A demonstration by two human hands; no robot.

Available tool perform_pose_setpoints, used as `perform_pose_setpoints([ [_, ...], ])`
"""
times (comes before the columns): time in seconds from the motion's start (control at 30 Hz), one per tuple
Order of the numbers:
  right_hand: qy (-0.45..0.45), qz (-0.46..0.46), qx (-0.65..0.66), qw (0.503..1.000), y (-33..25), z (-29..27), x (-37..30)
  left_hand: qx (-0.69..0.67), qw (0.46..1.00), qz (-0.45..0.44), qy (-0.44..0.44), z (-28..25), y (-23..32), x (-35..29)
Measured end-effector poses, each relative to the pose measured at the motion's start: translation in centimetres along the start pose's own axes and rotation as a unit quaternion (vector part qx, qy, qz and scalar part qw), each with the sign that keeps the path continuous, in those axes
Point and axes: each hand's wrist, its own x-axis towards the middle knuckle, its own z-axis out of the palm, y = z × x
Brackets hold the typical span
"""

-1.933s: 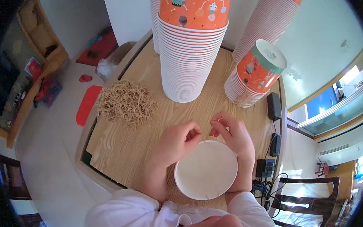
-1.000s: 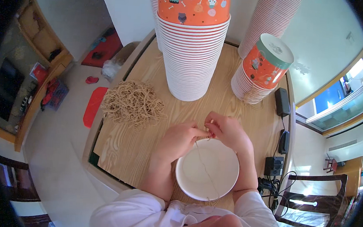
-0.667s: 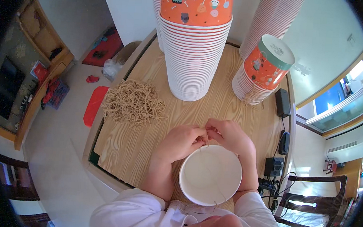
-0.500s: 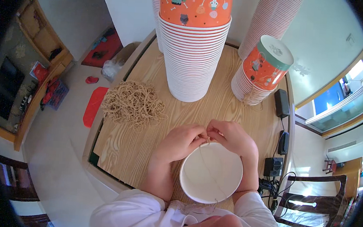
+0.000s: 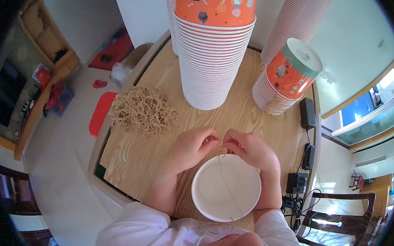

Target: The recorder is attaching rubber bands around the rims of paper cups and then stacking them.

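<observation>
A white paper tub (image 5: 209, 187) stands mouth up on the table in front of me, and I look down into its white inside. A thin beige twine (image 5: 224, 174) runs across its mouth from the far rim to the near rim. Just beyond the far rim, my left hand (image 5: 190, 145) and my right hand (image 5: 252, 149) face each other with fingertips pinched on the twine's end, where a small loop or knot shows. The fine detail between the fingers is too small to make out.
A tangled heap of beige twine (image 5: 143, 110) lies at the left. Tall nested white tubs (image 5: 212, 65) rise at the back; shorter stacked tubs (image 5: 286, 74), orange and green on top, stand to their right. Black power adapters (image 5: 307, 112) and cables line the right table edge.
My hands have drawn slightly apart, the left one shifting left and opening a gap between them. More of the twine's knotted end shows, and the tub has shifted slightly left.
</observation>
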Motion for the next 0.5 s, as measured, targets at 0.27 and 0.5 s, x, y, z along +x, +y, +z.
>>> perform_pose_setpoints([
  [0.27, -0.018, -0.002, 0.023, 1.0, 0.3, 0.2, 0.4, 0.047, 0.995, 0.088, -0.032, -1.0, -0.4, 0.6],
  [0.5, 0.012, -0.004, 0.046, 0.999, 0.3, 0.1, 0.0, -0.07, 0.994, 0.029, -0.083, 0.4, -2.5, 1.4],
])
